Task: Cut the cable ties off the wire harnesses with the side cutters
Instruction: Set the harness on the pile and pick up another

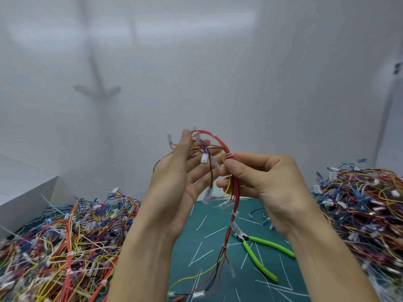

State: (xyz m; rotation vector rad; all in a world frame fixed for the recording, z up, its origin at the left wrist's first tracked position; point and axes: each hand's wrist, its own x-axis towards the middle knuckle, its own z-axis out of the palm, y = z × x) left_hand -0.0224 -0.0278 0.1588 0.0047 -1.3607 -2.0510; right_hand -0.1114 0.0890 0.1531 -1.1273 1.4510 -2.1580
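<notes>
Red-wired harness w/ white plug connectors (236, 192) is held up in the air over the bench centre, not resting on it; its tail hangs down to the dark green cutting mat (185, 247) near the front edge. Right hand (261, 182) has the grip: thumb & fingers pinch the red bundle just below a white cable tie (229, 155). Left hand (181, 177) is released, fingers mostly straight, loose connector ends lying across them.

Green-handled side cutters (261, 241) lie on the mat, right of centre, under the hanging bundle; neither hand touches them.

Progress, judging by what shows:
- Done: thin white tie offcuts (201, 223) are scattered over the mat, so plenty of ties look cut already.
- This harness: at least 4 white ties along the bundle, none cut as far as I can see. Looks like inspection / finding the next tie, cutting not begun here.
- Left: large tangled multicolour harness pile at the bench's left edge (65, 247) and another at the right edge (359, 203). White ties show in the left pile; can't tell which pile is finished work.

Prob. early-to-mid overall.
</notes>
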